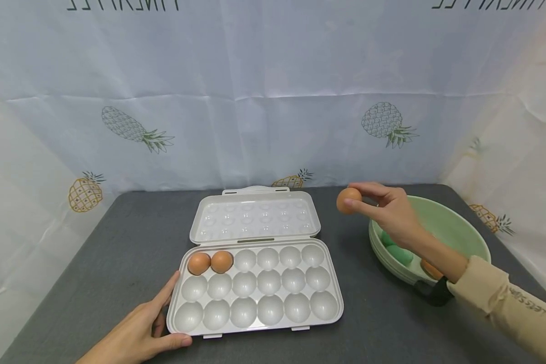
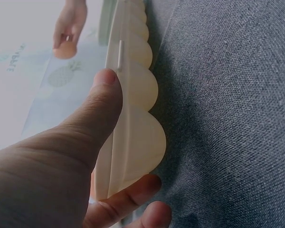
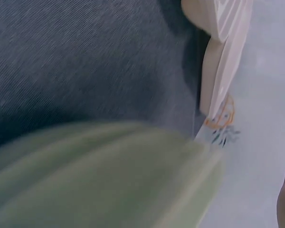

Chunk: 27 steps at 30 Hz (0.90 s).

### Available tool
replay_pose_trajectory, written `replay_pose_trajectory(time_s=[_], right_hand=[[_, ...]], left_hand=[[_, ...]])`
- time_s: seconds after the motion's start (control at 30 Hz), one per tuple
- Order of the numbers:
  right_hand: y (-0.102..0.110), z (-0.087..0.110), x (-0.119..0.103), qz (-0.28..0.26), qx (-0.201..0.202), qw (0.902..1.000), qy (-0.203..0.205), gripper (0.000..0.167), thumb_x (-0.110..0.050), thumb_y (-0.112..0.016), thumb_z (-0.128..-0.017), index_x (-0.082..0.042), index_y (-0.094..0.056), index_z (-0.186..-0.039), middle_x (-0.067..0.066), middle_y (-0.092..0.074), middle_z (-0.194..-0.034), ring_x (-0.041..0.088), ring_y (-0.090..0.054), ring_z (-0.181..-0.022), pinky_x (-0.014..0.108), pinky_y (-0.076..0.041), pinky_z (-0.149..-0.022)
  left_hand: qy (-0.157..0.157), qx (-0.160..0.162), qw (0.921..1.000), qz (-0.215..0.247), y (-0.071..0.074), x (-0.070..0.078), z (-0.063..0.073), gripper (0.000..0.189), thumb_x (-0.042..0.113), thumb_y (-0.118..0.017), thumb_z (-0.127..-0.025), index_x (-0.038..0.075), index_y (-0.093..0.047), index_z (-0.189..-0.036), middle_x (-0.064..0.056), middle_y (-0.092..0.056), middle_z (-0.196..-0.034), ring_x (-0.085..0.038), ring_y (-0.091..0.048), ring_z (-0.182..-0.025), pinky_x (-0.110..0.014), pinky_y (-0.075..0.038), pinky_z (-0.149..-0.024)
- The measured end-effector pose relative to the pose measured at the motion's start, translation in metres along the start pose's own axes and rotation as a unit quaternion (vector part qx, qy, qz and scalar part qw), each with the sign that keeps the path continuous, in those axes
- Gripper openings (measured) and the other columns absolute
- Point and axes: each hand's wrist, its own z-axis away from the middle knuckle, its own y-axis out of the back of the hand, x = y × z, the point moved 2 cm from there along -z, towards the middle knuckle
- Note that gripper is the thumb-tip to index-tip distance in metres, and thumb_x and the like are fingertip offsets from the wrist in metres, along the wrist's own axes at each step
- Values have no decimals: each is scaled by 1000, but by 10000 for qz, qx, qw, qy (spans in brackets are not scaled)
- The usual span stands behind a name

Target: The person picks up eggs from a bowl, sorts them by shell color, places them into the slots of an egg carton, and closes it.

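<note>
My right hand (image 1: 397,212) pinches a brown egg (image 1: 347,201) between thumb and fingers, in the air left of a pale green bowl (image 1: 457,227). Green eggs (image 1: 399,255) and a brown egg (image 1: 429,269) lie in the bowl, partly hidden behind my forearm. An egg tray (image 1: 255,333) with its lid (image 1: 247,222) folded back lies on the table. Two brown eggs (image 1: 221,261) sit side by side in the left cups of its back row. My left hand (image 1: 138,326) grips the tray's front left corner, thumb (image 2: 107,92) along the front edge, fingers at the left side.
A dark grey cloth-like tabletop (image 1: 132,242) lies under the tray and bowl. Behind it hangs a white curtain (image 1: 255,136) printed with pineapples, which also runs along both sides. A black strap (image 1: 437,293) is at my right wrist, beside the bowl's front rim.
</note>
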Motion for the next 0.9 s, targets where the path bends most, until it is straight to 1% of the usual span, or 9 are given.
replay_pose_trajectory(time_s=[0.07, 0.1, 0.17, 0.27, 0.43, 0.53, 0.67, 0.73, 0.9], right_hand=[[-9, -2, -1, 198, -30, 9997, -106, 39, -9, -78, -90, -7, -71, -129, -22, -73, -111, -5, -68, -109, 14, -56, -87], [-14, -2, -2, 209, -51, 9996, -160, 41, -10, -78, -90, -5, -70, -129, -23, -73, -109, -5, -69, -108, 15, -56, -87], [-24, -4, -3, 164, -101, 9996, -220, 44, -11, -79, -89, 0, -68, -130, -23, -74, -106, -5, -70, -106, 16, -57, -87], [-38, -7, -4, -74, -207, 9995, -232, 47, -8, -80, -88, 5, -66, -131, -21, -75, -104, -3, -71, -103, 17, -58, -87], [-61, -11, -2, -267, -434, 9986, -136, 48, -6, -81, -86, 2, -66, -132, -21, -73, -108, -1, -71, -103, 19, -59, -86], [-73, -11, -1, -397, -572, 9976, -48, 50, -3, -81, -85, 0, -66, -133, -19, -71, -111, 1, -70, -103, 22, -59, -87], [-85, -9, 0, -569, -724, 9957, 57, 49, 0, -81, -83, 3, -67, -130, -12, -70, -114, 3, -70, -103, 24, -60, -88], [-90, -7, 1, -649, -787, 9948, 48, 47, 1, -82, -82, 5, -69, -127, -8, -70, -115, 4, -69, -102, 25, -60, -90], [-106, -5, 1, -704, -947, 9930, -36, 43, 0, -83, -80, 5, -72, -121, 11, -70, -119, 6, -69, -102, 30, -59, -96]], left_hand=[[-25, 14, 10000, 1, 0, 0, 0, 114, 30, -87, -81, -7, -12, -160, 22, -42, -58, 16, -34, -54, -6, -30, -49], [-42, 24, 10000, -9, 0, 0, 1, 114, 30, -87, -81, -8, -13, -160, 22, -43, -58, 16, -33, -54, -6, -30, -49], [-61, 46, 10000, -15, 0, 0, 1, 114, 30, -87, -81, -8, -13, -160, 22, -43, -58, 16, -34, -54, -6, -30, -49], [-80, 83, 9999, -43, 0, -1, 1, 114, 30, -87, -81, -8, -14, -160, 22, -43, -58, 16, -34, -54, -6, -30, -50], [-107, 138, 9998, -88, -1, -1, 2, 115, 31, -87, -80, -8, -15, -160, 22, -42, -58, 16, -33, -55, -5, -29, -50], [-97, 105, 9999, -64, -1, -1, 2, 115, 31, -87, -81, -7, -13, -160, 22, -43, -58, 16, -33, -54, -6, -30, -50], [-28, -2, 10000, 15, 0, 1, 0, 114, 30, -86, -82, -6, -12, -161, 20, -43, -56, 16, -33, -54, -6, -31, -50], [-7, -24, 10000, 33, 0, 1, 0, 114, 30, -86, -83, -6, -11, -161, 20, -43, -56, 16, -33, -54, -6, -31, -50], [-69, 81, 9999, -15, 1, 1, 0, 115, 30, -87, -81, -7, -13, -160, 20, -43, -56, 17, -33, -54, -6, -30, -49]])
